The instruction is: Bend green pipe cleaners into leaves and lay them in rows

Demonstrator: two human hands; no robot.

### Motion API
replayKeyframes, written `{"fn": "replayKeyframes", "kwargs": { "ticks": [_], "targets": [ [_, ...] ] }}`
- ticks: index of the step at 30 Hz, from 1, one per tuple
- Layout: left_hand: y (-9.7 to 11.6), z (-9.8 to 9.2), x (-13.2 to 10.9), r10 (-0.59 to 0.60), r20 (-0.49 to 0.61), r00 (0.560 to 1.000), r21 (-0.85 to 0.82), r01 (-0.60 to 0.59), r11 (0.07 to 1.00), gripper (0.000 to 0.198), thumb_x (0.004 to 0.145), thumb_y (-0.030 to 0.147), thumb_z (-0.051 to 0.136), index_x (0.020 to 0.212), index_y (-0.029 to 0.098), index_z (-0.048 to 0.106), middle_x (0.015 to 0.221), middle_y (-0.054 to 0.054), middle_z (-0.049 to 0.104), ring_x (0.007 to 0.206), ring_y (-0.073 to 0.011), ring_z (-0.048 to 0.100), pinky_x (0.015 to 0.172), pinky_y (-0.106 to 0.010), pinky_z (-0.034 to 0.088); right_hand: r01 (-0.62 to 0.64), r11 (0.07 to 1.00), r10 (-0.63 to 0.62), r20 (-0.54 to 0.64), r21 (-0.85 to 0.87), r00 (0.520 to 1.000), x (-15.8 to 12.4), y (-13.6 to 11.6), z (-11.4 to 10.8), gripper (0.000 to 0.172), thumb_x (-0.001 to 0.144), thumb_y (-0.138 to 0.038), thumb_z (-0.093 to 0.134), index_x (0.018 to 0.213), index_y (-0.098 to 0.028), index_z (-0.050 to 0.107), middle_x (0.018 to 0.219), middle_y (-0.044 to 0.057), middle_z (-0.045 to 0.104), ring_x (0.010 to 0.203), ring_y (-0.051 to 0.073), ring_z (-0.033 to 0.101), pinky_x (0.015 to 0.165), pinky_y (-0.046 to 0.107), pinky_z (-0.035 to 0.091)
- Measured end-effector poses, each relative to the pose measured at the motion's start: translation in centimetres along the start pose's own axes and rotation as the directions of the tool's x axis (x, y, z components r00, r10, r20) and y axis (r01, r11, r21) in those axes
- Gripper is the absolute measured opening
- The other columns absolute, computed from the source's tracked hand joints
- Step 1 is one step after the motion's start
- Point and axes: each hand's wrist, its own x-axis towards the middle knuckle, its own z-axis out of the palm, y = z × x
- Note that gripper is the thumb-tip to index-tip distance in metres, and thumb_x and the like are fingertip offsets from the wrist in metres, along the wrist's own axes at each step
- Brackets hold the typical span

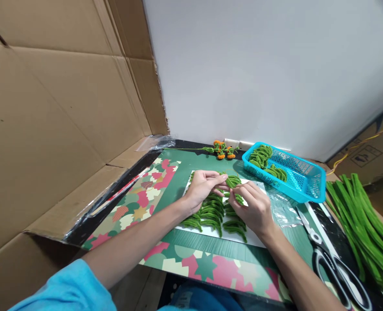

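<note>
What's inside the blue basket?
Curved green bunches sit toward the left end of the blue basket; its mesh floor shows to their right. Whatever lies beneath the bunches is covered.

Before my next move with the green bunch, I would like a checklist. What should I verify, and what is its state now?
1. Left hand holds green bunch: ok.
2. Right hand at the bunch's lower end: ok.
3. Bunch's ends fastened: cannot tell, fingers cover part.
4. Green pieces lying on the white sheet: ok.
5. Blue basket upright: ok.
6. Scissors apart from both hands: ok.
</note>
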Motion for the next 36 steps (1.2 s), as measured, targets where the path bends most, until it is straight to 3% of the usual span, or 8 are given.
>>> {"fn": "replayKeyframes", "kwargs": {
  "ticks": [7, 14, 26, 36],
  "targets": [
    [-0.03, -0.68, 0.41, 0.038, 0.066, 0.997, 0.026, -0.040, 0.999, 0.035, 0.074, 0.042, 0.093, 0.078, 0.013, 0.074, 0.079, -0.010, 0.079, 0.077, -0.0233, 0.080, 0.055, -0.022, 0.058, -0.062, 0.990, 0.071, -0.071, 0.129, 0.995, 0.06, 0.31, -0.28, 0.020, 0.094, -0.002, 0.065, 0.103, -0.020, 0.066, 0.080, 0.003, 0.071, 0.067, 0.017, 0.061, 0.064, 0.030, 0.050],
    [-0.05, -0.65, 0.37, 0.078, 0.077, 0.994, 0.059, -0.083, 0.995, 0.036, 0.076, 0.045, 0.091, 0.084, 0.013, 0.078, 0.082, -0.009, 0.079, 0.081, -0.0234, 0.080, 0.056, -0.022, 0.058, -0.106, 0.984, 0.115, -0.056, 0.143, 0.992, -0.17, 0.30, -0.44, 0.015, 0.095, -0.008, 0.070, 0.103, -0.020, 0.068, 0.086, 0.005, 0.075, 0.073, 0.018, 0.068, 0.069, 0.031, 0.054],
    [-0.15, -0.64, 0.44, 0.014, 0.020, 1.000, 0.043, -0.015, 0.999, 0.036, 0.073, 0.043, 0.092, 0.082, 0.013, 0.075, 0.077, -0.008, 0.076, 0.071, -0.0207, 0.077, 0.049, -0.021, 0.051, 0.053, 0.998, -0.053, 0.002, 0.038, 0.999, -0.17, 0.70, -0.39, 0.016, 0.097, -0.005, 0.067, 0.101, -0.020, 0.066, 0.084, 0.006, 0.078, 0.071, 0.018, 0.071, 0.068, 0.031, 0.056],
    [-0.03, -0.64, 0.46, 0.031, 0.054, 0.998, 0.067, -0.034, 0.997, 0.039, 0.073, 0.045, 0.092, 0.083, 0.012, 0.073, 0.075, -0.005, 0.072, 0.067, -0.0171, 0.074, 0.044, -0.019, 0.046, 0.063, 0.996, -0.063, 0.000, 0.060, 0.998, -0.38, 0.78, -0.46, 0.018, 0.095, -0.003, 0.068, 0.102, -0.019, 0.066, 0.086, 0.007, 0.077, 0.074, 0.019, 0.070, 0.070, 0.031, 0.057]
  ]
}}
